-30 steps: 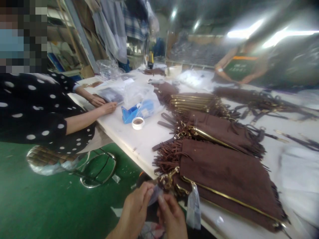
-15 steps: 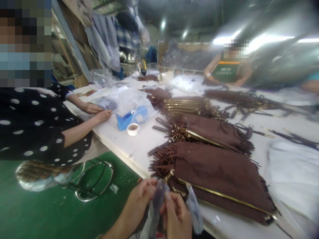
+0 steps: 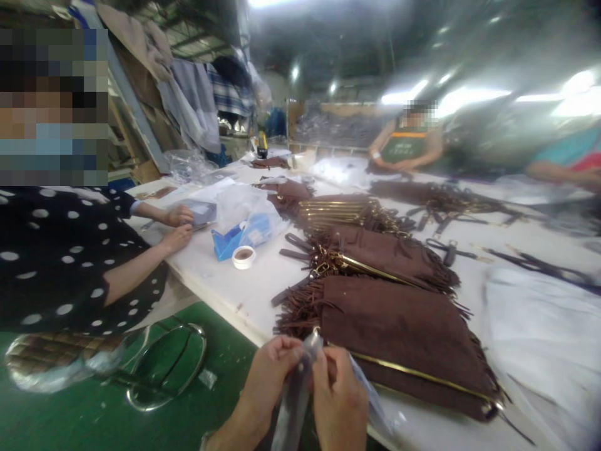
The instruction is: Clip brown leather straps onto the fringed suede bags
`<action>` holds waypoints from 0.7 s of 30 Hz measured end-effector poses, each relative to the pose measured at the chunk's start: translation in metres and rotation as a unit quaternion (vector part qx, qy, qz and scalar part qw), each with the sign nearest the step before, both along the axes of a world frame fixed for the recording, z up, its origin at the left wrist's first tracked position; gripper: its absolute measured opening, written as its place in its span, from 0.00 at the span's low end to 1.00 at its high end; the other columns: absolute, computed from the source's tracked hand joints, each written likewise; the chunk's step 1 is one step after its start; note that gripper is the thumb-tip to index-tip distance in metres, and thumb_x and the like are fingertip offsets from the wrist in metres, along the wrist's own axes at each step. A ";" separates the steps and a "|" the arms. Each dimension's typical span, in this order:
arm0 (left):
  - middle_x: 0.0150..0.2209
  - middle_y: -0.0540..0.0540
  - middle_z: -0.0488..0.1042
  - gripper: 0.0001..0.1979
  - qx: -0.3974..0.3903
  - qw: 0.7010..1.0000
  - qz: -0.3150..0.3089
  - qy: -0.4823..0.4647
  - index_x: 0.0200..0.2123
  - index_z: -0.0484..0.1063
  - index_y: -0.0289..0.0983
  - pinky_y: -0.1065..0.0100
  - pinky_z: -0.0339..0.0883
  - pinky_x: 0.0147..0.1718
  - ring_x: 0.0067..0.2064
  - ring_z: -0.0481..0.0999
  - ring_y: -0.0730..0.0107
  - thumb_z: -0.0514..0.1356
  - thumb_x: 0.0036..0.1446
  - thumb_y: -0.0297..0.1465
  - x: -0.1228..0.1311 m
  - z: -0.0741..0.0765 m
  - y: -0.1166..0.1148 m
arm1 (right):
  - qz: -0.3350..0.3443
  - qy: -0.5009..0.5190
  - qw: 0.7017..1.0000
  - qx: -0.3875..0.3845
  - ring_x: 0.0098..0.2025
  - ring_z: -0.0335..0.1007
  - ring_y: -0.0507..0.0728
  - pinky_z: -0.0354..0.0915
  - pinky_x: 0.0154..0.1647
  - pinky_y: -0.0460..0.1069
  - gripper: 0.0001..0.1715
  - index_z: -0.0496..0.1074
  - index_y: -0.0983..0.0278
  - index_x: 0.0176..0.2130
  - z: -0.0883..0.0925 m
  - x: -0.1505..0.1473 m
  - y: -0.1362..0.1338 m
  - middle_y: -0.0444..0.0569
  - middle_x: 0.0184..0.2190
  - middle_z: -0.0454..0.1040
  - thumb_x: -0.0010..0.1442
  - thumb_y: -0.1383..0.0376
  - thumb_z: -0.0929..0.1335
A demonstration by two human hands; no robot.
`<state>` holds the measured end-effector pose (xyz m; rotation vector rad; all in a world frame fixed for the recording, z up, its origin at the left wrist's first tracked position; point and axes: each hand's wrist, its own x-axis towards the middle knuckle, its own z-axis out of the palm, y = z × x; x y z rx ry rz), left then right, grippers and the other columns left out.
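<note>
Near the table's front edge, a dark strap in a clear plastic sleeve [image 3: 295,394] hangs down between my hands. My left hand [image 3: 270,379] pinches its upper left side, and my right hand [image 3: 339,391] is closed on its right side. A metal clasp shows at the sleeve's top, close to a brown fringed bag [image 3: 399,332] with a gold zip. Another piece of clear plastic [image 3: 370,391] lies beside my right hand, against the bag. My fingers partly cover the sleeve's opening.
More brown bags [image 3: 380,250] lie behind on the white table [image 3: 211,282]. At left are a blue tape dispenser [image 3: 230,241] and a tape roll [image 3: 243,257]. A co-worker in polka dots [image 3: 70,263] stands left, near a metal-framed stool [image 3: 164,369]. White sheets [image 3: 539,326] lie right.
The view has shifted slightly. The plastic sleeve now reaches higher, up to the metal clasp between my fingers. At left, the co-worker's hands have moved over a grey item.
</note>
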<state>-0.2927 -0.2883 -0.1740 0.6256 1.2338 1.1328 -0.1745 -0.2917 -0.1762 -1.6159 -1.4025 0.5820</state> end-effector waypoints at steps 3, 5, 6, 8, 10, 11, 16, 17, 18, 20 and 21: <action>0.27 0.46 0.76 0.17 0.015 0.996 -0.005 0.088 0.36 0.72 0.33 0.72 0.62 0.27 0.27 0.72 0.70 0.67 0.50 0.40 0.003 -0.003 0.010 | 0.028 -0.027 0.999 -0.013 0.25 0.73 0.61 0.54 0.27 0.49 0.18 0.67 0.58 0.32 0.000 0.003 0.007 0.48 0.21 0.76 0.67 0.51 0.60; 0.25 0.48 0.75 0.14 0.040 0.988 -0.008 0.147 0.33 0.72 0.33 0.72 0.59 0.26 0.26 0.69 0.71 0.66 0.49 0.38 0.005 -0.002 0.017 | 0.056 -0.068 0.996 -0.029 0.25 0.74 0.61 0.54 0.25 0.49 0.17 0.67 0.58 0.32 0.002 0.008 0.008 0.48 0.22 0.77 0.67 0.53 0.60; 0.24 0.49 0.74 0.12 0.053 0.985 -0.015 0.166 0.31 0.72 0.33 0.73 0.58 0.25 0.25 0.68 0.72 0.66 0.49 0.36 0.004 0.000 0.019 | 0.072 -0.088 0.993 -0.036 0.25 0.74 0.61 0.54 0.25 0.49 0.16 0.68 0.58 0.32 0.005 0.011 0.008 0.49 0.23 0.77 0.66 0.54 0.60; 0.23 0.51 0.71 0.10 0.079 0.978 -0.047 0.185 0.29 0.71 0.34 0.73 0.57 0.24 0.24 0.66 0.73 0.65 0.49 0.35 0.000 0.009 0.021 | 0.103 -0.113 0.987 -0.040 0.25 0.76 0.61 0.56 0.25 0.50 0.14 0.70 0.57 0.35 0.011 0.021 0.005 0.48 0.24 0.78 0.66 0.55 0.61; 0.23 0.51 0.69 0.09 0.113 0.968 -0.093 0.205 0.29 0.71 0.34 0.73 0.56 0.25 0.25 0.65 0.73 0.63 0.52 0.35 -0.011 0.021 0.018 | 0.112 -0.118 0.987 -0.012 0.26 0.77 0.61 0.60 0.26 0.50 0.13 0.71 0.57 0.43 0.020 0.033 0.002 0.46 0.27 0.80 0.67 0.56 0.61; 0.24 0.52 0.69 0.09 0.131 0.959 -0.122 0.221 0.29 0.71 0.34 0.74 0.56 0.26 0.26 0.64 0.73 0.63 0.53 0.35 -0.017 0.026 0.015 | 0.116 -0.126 0.985 0.017 0.28 0.78 0.60 0.63 0.28 0.50 0.14 0.70 0.57 0.48 0.025 0.039 0.001 0.47 0.31 0.81 0.67 0.57 0.61; 0.26 0.51 0.68 0.09 0.138 0.940 -0.198 0.242 0.31 0.71 0.34 0.73 0.56 0.28 0.28 0.63 0.73 0.62 0.56 0.35 -0.038 0.032 -0.001 | 0.252 -0.237 0.928 0.140 0.46 0.74 0.62 0.69 0.46 0.55 0.18 0.69 0.59 0.54 0.041 0.051 0.011 0.52 0.48 0.76 0.65 0.65 0.63; 0.26 0.51 0.68 0.09 0.131 0.946 -0.184 0.231 0.30 0.71 0.34 0.73 0.56 0.28 0.28 0.64 0.73 0.62 0.56 0.35 -0.038 0.029 -0.001 | 0.278 -0.252 0.916 0.141 0.47 0.73 0.62 0.69 0.47 0.56 0.19 0.69 0.59 0.53 0.040 0.051 0.015 0.52 0.48 0.76 0.63 0.67 0.64; 0.26 0.51 0.68 0.09 0.124 0.953 -0.168 0.219 0.30 0.71 0.34 0.73 0.57 0.29 0.28 0.64 0.73 0.63 0.55 0.35 -0.037 0.024 -0.001 | 0.295 -0.261 0.909 0.138 0.47 0.72 0.62 0.70 0.47 0.57 0.19 0.69 0.59 0.53 0.038 0.050 0.019 0.52 0.48 0.75 0.62 0.69 0.65; 0.26 0.51 0.68 0.08 0.110 0.962 -0.146 0.201 0.31 0.71 0.34 0.73 0.56 0.28 0.28 0.64 0.73 0.63 0.54 0.34 -0.032 0.016 0.001 | 0.305 -0.260 0.908 0.125 0.47 0.71 0.62 0.70 0.47 0.57 0.21 0.68 0.61 0.54 0.032 0.049 0.026 0.52 0.47 0.75 0.62 0.72 0.65; 0.26 0.52 0.68 0.08 0.105 0.965 -0.139 0.196 0.31 0.71 0.34 0.73 0.55 0.27 0.27 0.64 0.73 0.63 0.54 0.34 -0.028 0.013 0.002 | 0.305 -0.251 0.911 0.117 0.48 0.71 0.62 0.70 0.48 0.57 0.22 0.67 0.62 0.55 0.029 0.050 0.029 0.52 0.47 0.75 0.62 0.73 0.64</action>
